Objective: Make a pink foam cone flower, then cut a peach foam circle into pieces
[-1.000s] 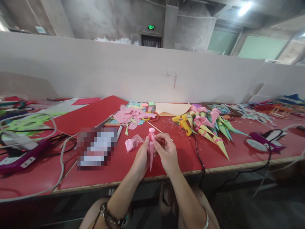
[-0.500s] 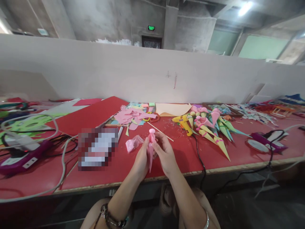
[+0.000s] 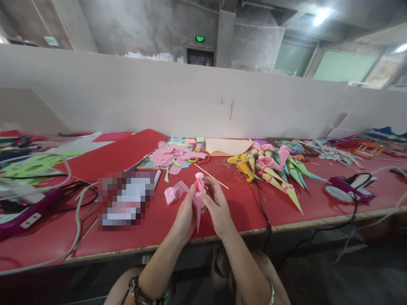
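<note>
While the left hand grips one side with its thumb up, the right hand pinches the other side of a small pink figure, so both are closed on it. The figure is held upright between them, near the front edge of the red worktop, with a round knob on top and a narrow point reaching down below the fingers. Just beyond the left hand lies a clear bag with pink material inside; farther left is a pixelated object. A thin wooden stick lies slanted behind the hands, and behind that are loose pink pieces beside scissors with yellow and red handles. To the right, a yellow glue gun rests near a heap of cone-shaped pieces in yellow, pink, green and blue, its black cord running down over the worktop's edge.
</note>
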